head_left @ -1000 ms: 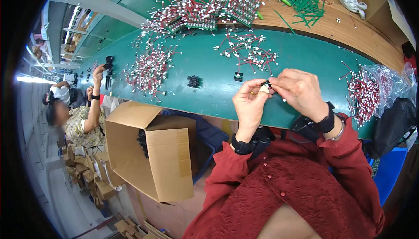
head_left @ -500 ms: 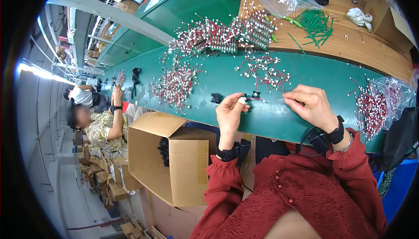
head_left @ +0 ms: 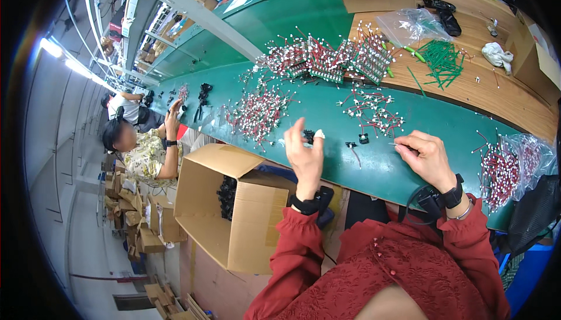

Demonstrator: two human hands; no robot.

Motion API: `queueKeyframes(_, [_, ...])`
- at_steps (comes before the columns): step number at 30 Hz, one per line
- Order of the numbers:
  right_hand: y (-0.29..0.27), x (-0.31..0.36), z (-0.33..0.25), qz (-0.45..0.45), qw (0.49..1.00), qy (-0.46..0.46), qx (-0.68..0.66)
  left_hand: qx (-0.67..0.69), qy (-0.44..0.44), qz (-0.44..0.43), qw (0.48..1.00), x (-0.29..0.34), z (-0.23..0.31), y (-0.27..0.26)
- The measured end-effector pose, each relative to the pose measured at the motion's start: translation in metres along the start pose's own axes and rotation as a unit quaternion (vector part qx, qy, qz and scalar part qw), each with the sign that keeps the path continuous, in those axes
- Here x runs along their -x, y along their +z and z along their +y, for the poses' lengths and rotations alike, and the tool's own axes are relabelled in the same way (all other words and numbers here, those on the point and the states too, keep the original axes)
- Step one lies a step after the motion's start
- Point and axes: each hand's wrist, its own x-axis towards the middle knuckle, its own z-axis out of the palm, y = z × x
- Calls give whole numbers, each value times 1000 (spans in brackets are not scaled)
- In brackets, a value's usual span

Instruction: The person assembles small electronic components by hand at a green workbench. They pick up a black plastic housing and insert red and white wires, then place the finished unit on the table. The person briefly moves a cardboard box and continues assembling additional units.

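My left hand (head_left: 305,161) is raised over the green bench with its fingers apart, a white cover on one fingertip. Just beyond its fingers sits a small cluster of black parts (head_left: 310,136), partly hidden by the hand. Pinched in my right hand (head_left: 425,155) are thin metal tweezers (head_left: 392,144), their tips pointing left. Between the two hands lie a small black square part (head_left: 364,139) and a white-and-black connector piece (head_left: 350,145) with a short red wire. Neither hand touches these two.
Beyond my hands lie loose red wires with white connectors (head_left: 374,112), a larger heap (head_left: 257,115) and bundled wired boards (head_left: 327,60). A bagged wire pile (head_left: 505,171) is at right. An open cardboard box (head_left: 257,220) stands below the bench edge. Another person (head_left: 143,156) works at left.
My left hand has let go of the small piece and moved left toward the black cluster, its fingers spreading. My right hand keeps the tweezers. The whole view has shifted somewhat.
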Motion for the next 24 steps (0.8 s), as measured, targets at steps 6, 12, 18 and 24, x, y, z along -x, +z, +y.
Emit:
queueKeyframes(6, [0,1,-1,-14,1000,-14,24,-52,-89,-120,987,-7,-39,5])
queueKeyframes(12, [3,-1,1,-2,1000,-19,2,376,-161,-142,901,7,-32,-1])
queueKeyframes(18, [6,0,-1,-17,997,17,-76,535,-165,-172,811,32,10,-2])
queueKeyframes(24, [7,-2,7,17,976,137,-168,650,-258,-224,679,52,54,15])
